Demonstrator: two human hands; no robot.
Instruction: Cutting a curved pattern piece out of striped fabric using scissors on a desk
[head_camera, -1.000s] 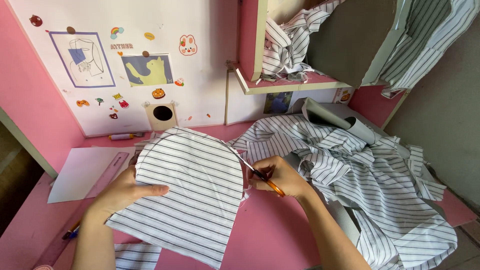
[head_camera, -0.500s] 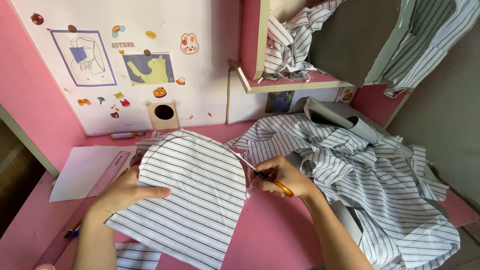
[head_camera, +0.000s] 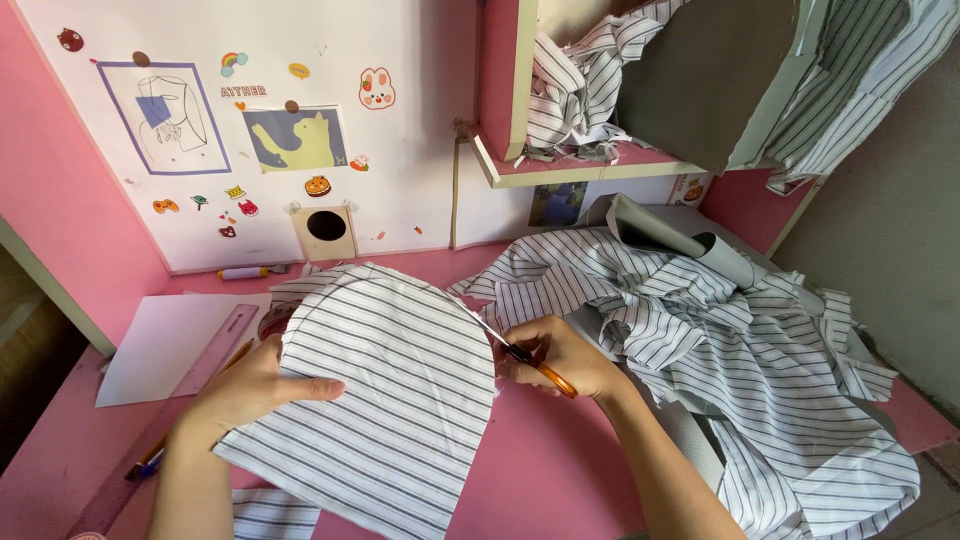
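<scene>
— What is the left hand (head_camera: 255, 385) doing?

— It is lying palm down on the rounded piece of white cotton cloth with thin dark stripes (head_camera: 385, 400), fingers spread flat and the thumb stretched along it, pressing it to the pink desk top (head_camera: 560, 480). Nothing is being gripped.

— And the right hand (head_camera: 560, 358)?

— It is closing around the orange-handled scissors (head_camera: 520, 355) at the cloth's curved right edge. The thin blades are pointing up and left along that edge, though I cannot tell how far apart they are standing.

— What is lying around them?

— A heap of the same striped fabric (head_camera: 760, 370) is spreading just beside the right hand. By the left hand, a translucent pink plastic ruler (head_camera: 175, 400) is lying across a white sheet of paper (head_camera: 160, 340).
</scene>
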